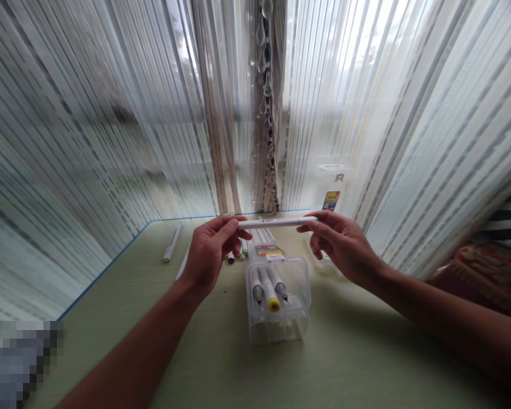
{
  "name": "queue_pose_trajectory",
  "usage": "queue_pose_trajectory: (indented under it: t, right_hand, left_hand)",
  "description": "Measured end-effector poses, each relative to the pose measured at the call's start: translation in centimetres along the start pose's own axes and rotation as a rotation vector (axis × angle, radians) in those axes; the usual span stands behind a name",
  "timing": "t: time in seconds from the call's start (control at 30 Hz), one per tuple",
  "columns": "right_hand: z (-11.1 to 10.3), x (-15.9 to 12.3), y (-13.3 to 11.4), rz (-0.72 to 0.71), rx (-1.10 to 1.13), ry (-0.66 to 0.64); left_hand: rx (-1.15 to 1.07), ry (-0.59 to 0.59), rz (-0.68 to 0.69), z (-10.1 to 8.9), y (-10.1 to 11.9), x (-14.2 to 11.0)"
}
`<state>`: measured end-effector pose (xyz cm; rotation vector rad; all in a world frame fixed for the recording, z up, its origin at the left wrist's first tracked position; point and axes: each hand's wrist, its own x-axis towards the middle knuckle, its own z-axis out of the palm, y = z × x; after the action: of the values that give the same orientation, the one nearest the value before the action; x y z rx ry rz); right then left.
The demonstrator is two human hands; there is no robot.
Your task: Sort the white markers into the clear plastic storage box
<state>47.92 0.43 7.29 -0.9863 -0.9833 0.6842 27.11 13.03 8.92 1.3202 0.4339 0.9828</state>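
A white marker point(276, 222) is held level above the table, one end in each hand. My left hand point(212, 250) pinches its left end between thumb and fingers. At the other end, my right hand point(340, 241) grips the tip, where a bit of green shows. Below and between the hands lies a clear plastic case point(300, 278) with a coloured label. Several markers are inside it, among them one with a yellow end point(274, 305) and two with grey ends and dark tips.
Another white marker point(172, 243) lies on the pale green table point(123, 324) at left. Several more markers lie partly hidden behind my left hand. Beyond my right hand stands a clear container with a yellow label point(331, 200). A striped string curtain point(153, 113) hangs behind the table.
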Motion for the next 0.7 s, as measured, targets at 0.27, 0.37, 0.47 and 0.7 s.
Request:
queue_pose_trajectory:
  t: [0.27, 0.37, 0.47, 0.7]
  right_hand:
    - [0.10, 0.10, -0.18, 0.023, 0.018, 0.020]
    - [0.14, 0.08, -0.24, 0.039, 0.006, 0.034]
    - [0.15, 0.12, -0.19, 0.048, -0.011, 0.041]
    - [-0.03, 0.25, 0.33, 0.084, -0.016, 0.063]
  left_hand:
    - [0.010, 0.004, -0.008, -0.10, -0.32, 0.17]
    - [-0.001, 0.010, -0.010, -0.03, -0.28, 0.15]
    - [-0.023, 0.008, -0.004, 0.05, -0.12, 0.05]
    - [-0.137, -0.095, -0.034, 0.05, 0.27, -0.29]
